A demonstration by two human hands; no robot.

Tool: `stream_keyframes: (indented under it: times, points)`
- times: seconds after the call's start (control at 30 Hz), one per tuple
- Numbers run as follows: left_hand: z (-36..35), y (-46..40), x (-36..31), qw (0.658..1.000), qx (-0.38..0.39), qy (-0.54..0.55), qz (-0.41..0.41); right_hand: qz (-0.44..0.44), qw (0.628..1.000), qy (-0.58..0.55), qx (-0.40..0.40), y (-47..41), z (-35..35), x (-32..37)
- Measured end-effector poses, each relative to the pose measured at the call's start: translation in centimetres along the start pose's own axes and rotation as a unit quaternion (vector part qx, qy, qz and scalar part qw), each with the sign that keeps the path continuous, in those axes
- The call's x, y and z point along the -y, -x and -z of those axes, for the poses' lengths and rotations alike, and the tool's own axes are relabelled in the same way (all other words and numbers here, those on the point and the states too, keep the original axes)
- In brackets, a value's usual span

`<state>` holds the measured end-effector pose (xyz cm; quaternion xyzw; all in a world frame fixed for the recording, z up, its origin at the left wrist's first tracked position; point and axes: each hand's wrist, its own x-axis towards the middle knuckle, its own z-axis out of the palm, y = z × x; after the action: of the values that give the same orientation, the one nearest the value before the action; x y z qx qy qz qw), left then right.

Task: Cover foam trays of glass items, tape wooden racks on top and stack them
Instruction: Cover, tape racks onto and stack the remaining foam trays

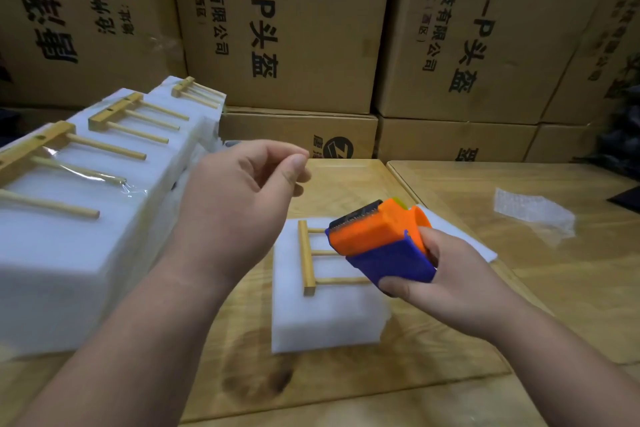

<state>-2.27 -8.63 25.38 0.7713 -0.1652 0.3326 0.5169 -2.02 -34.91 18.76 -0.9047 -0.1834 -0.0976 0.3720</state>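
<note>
Right hand [446, 274] grips the orange-blue tape dispenser [377, 241] directly above the wooden rack [309, 258] on the foam tray [322, 319]. Left hand [242, 198] is raised up-left, thumb and forefinger pinched, maybe on clear tape. Rack's bar runs near-far; right hand is nearer.

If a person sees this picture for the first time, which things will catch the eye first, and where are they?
The bright orange and blue tape dispenser stands out most, gripped by the right hand just right of centre. Below it a white foam block with a wooden rack on top lies on the wooden table. At the left stands a row of finished foam blocks carrying racks, and the left hand hovers beside them with fingertips pinched.
</note>
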Motion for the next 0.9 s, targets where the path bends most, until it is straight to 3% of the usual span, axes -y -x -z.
stream_keyframes:
  times: [0.23, 0.4, 0.53, 0.9]
  points:
    - [-0.5, -1.4, 2.6, 0.991, -0.023, 0.042, 0.123, -0.041, 0.999, 0.009, 0.018, -1.5, 2.1, 0.6]
    - [-1.2, -1.5, 4.0, 0.974, -0.006, 0.077, 0.212, -0.072, 0.995, -0.035, -0.059, -2.7, 2.0, 0.7]
    - [-1.4, -1.5, 5.0, 0.953, 0.004, 0.114, 0.281, -0.086, 0.994, 0.023, -0.056, -3.5, 2.6, 0.6]
    - [-2.6, -2.0, 7.2, 0.926, 0.02, 0.133, 0.352, -0.086, 0.989, 0.116, 0.007, -6.6, 4.1, 0.6]
